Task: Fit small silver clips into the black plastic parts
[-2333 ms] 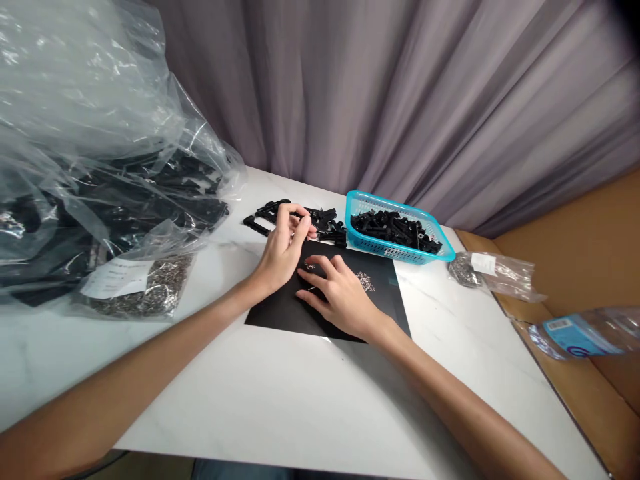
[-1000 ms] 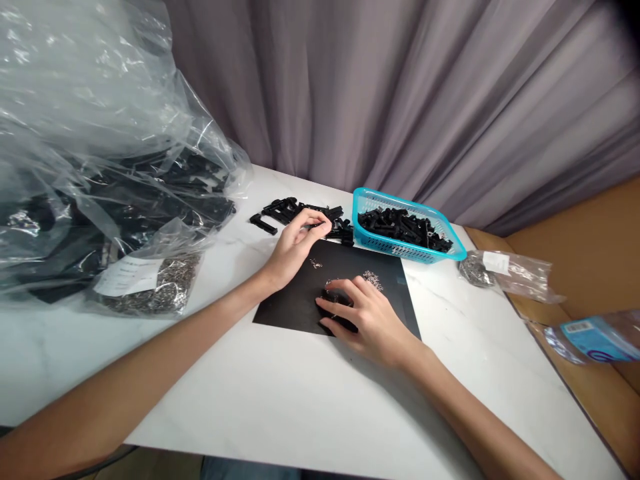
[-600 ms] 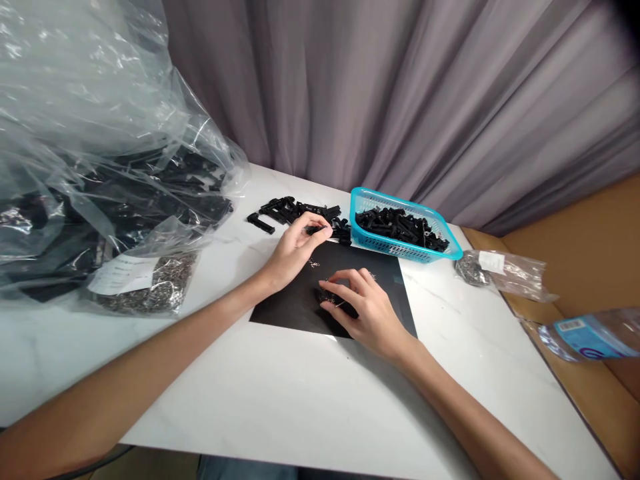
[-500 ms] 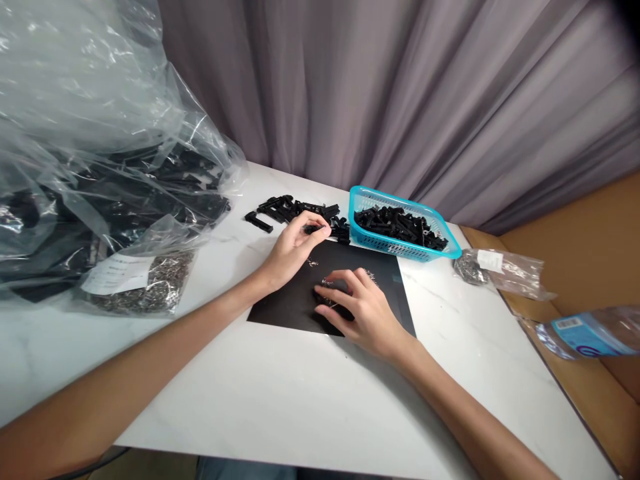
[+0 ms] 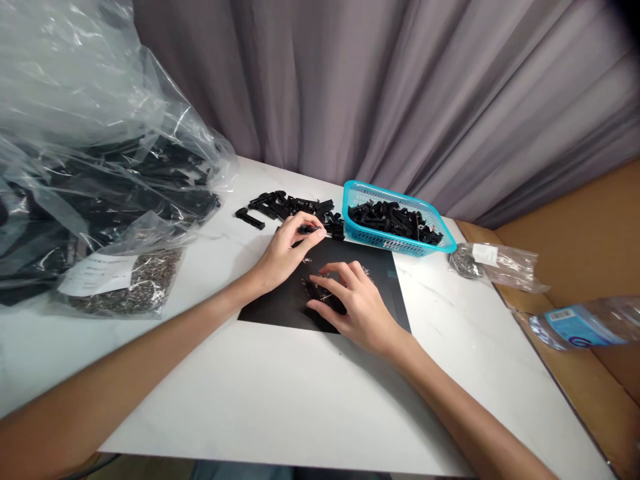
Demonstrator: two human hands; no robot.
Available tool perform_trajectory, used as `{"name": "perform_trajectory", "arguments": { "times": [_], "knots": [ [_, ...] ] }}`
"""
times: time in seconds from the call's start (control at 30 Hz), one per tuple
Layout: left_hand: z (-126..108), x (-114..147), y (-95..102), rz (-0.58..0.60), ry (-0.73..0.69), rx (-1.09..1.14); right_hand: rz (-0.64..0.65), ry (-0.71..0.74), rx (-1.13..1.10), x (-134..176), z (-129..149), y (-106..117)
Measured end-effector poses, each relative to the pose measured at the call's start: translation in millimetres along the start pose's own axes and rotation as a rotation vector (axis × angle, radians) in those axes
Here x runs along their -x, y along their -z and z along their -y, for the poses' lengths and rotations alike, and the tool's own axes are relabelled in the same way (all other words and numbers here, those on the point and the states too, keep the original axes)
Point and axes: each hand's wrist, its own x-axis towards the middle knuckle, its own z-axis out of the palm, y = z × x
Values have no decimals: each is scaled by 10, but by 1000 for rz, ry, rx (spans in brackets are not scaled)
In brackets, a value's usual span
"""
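Note:
My left hand (image 5: 287, 250) is over the far left part of a black sheet (image 5: 280, 307), its thumb and fingers closed on a small black plastic part (image 5: 306, 229). My fingers hide much of that part. Low over the middle of the sheet is my right hand (image 5: 363, 307), thumb and fingers apart, with nothing visible between them. Tiny shiny metal pieces (image 5: 367, 272) lie scattered on the sheet around and under this hand. Just beyond my left hand is a loose pile of black plastic parts (image 5: 280, 203), some of them L-shaped.
A blue basket (image 5: 400, 247) of black parts stands behind the sheet. Large clear bags (image 5: 100, 187) with black contents and a labelled bag of metal pieces (image 5: 145, 287) take up the left. A small bag (image 5: 470, 261) and a plastic bottle (image 5: 575, 325) are at the right, beside cardboard (image 5: 560, 220).
The whole view has shifted slightly, so things appear a little further left. My left hand keeps hold of the black part; my right hand's fingers remain apart over the sheet.

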Motion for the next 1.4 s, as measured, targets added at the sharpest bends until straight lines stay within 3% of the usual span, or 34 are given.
{"name": "perform_trajectory", "arguments": {
  "times": [0.37, 0.6, 0.83, 1.0, 1.17, 1.4],
  "knots": [
    [-9, -7, -9, 17, -33, -39, 74, 46, 99, -69, 115, -85],
    [77, -10, -18, 12, -44, -29, -61, -30, 23, -115, 138, -182],
    [108, 27, -20, 99, 15, 49, -240, -177, -206, -85, -51, 102],
    [21, 68, -11, 199, -65, -5, -285, -220, -296, 26, -265, 346],
    [-18, 106, -20, 280, -195, -191, -264, -316, -374, 211, -403, 321],
    [-11, 176, -89, 355, -221, -251, -183, -442, -537, 231, -419, 255]
  ]
}}
